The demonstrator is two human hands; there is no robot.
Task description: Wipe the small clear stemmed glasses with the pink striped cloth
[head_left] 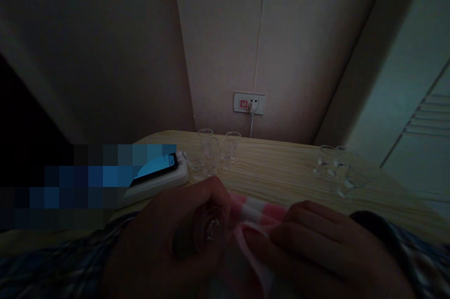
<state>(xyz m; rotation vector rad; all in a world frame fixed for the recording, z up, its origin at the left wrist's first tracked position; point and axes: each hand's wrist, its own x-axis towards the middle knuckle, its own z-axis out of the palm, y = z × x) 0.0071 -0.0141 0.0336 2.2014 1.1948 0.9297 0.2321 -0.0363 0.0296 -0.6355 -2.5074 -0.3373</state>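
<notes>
"So, where is the small glass [212, 231]?"

"In the left hand [154, 238], fingers curled well round it, one end facing the viewer. It's too dim to tell rim from base."

"And the right hand [323, 247]?"

"Mostly closed, pinching a pink-and-white cloth [258, 212] that bridges the two hands. Whether the cloth touches the glass, I can't tell."

"What worries you?"

"A slip, I'd say, if the left grip loosens or the cloth tugs; rough twisting might crack thin glass."

"Further out?"

"Just beyond the left hand, a cluster of stemmed glasses [210, 153] crowds the desk [277, 165]. A careless knuckle could topple one into its neighbours."

"The right side?"

"Another group of glasses [346, 182] stands past the right hand; a swinging sleeve could catch those."

"Anything else?"

"A lit phone [156, 168] on a white box [177, 179], left, and a wall socket [249, 103] behind."
</notes>
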